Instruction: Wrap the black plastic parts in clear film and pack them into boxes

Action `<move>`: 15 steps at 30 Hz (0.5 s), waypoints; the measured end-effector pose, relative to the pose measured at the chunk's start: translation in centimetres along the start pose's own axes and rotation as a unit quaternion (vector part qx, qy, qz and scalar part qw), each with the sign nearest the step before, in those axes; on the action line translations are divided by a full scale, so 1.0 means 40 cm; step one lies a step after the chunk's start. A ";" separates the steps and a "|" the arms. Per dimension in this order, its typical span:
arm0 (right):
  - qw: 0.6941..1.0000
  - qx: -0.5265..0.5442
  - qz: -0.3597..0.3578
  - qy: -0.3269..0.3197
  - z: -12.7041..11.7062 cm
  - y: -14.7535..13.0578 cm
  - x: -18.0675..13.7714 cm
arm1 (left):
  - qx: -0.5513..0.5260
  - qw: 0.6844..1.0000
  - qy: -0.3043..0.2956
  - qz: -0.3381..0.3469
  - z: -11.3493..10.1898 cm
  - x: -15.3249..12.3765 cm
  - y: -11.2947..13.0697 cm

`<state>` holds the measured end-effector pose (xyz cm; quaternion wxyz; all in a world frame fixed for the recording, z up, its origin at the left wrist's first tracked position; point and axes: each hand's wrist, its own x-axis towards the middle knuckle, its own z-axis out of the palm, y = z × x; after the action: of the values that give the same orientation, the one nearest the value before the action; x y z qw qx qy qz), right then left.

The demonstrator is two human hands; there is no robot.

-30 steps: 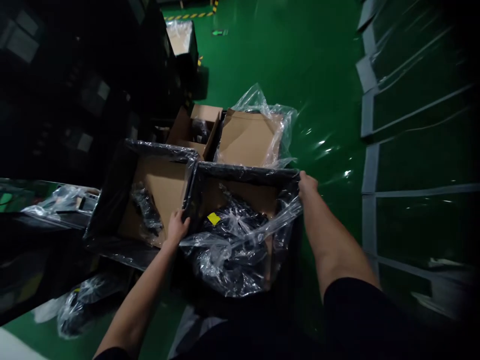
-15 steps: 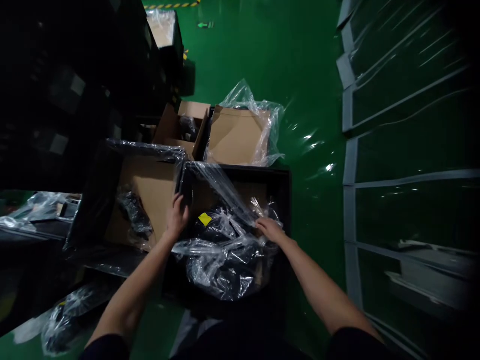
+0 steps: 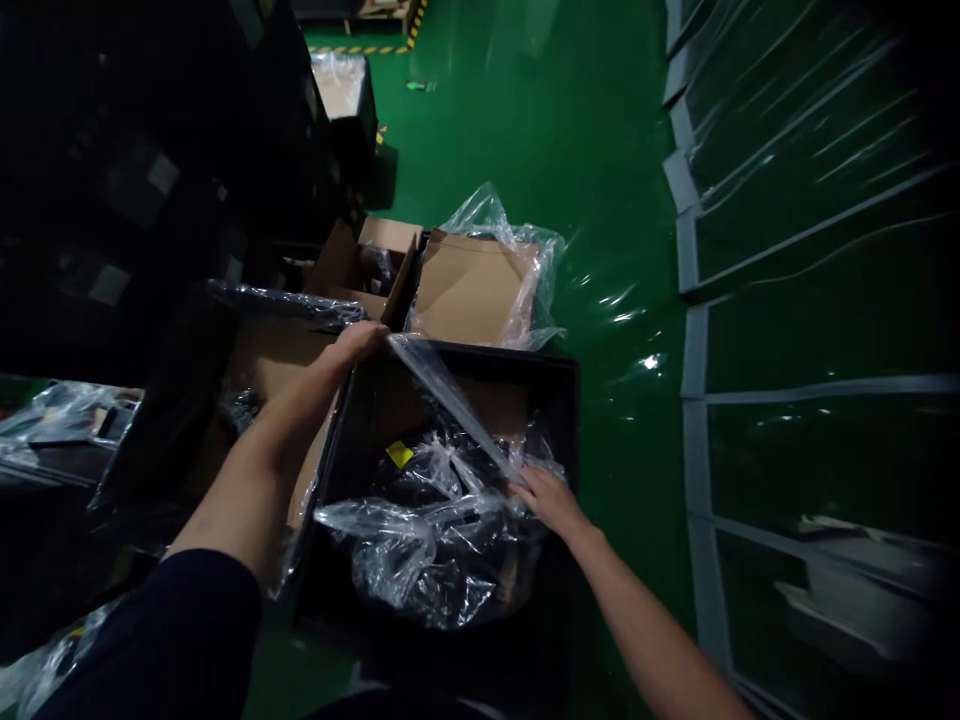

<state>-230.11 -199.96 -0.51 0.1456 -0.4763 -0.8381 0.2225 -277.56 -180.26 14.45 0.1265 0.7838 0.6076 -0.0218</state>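
A black bin stands in front of me, lined with a clear plastic bag that holds dark parts and a yellow tag. My left hand is closed on the plastic at the bin's far left corner, where a band of film stretches down toward my right hand. My right hand lies inside the bin at its right side, fingers pinching the crumpled plastic.
A second black bin with cardboard lining sits to the left. Behind stand an open carton and a plastic-wrapped cardboard box. Dark shelving fills the left, grey racks the right, green floor between.
My left hand went from the bin's near left wall up to its far left corner and took hold of the plastic. My right hand came off the far right corner into the bin.
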 end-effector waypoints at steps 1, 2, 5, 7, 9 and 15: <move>0.999 -0.017 -0.030 0.028 0.000 0.001 -0.006 | -0.013 0.999 0.032 -0.001 0.003 -0.014 -0.011; 0.997 -0.033 -0.050 0.055 -0.002 0.000 -0.009 | -0.024 0.998 0.061 -0.003 0.005 -0.025 -0.017; 0.989 -0.061 -0.068 0.112 -0.009 -0.004 -0.014 | -0.036 0.991 0.126 -0.009 -0.001 -0.048 0.012; 0.988 -0.057 -0.072 0.127 -0.016 0.005 -0.017 | -0.055 0.985 0.166 -0.004 -0.024 -0.071 0.080; 0.988 -0.042 -0.068 0.133 -0.024 0.022 -0.019 | -0.107 0.972 0.209 0.008 -0.053 -0.116 0.185; 0.980 0.048 0.162 0.105 0.024 -0.054 -0.012 | -0.430 0.889 0.141 -0.072 0.110 -0.371 0.578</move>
<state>-231.89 -201.55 -0.26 0.2171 -0.6191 -0.7181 0.2323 -258.74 -200.62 16.94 0.3623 0.6010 0.6239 0.3438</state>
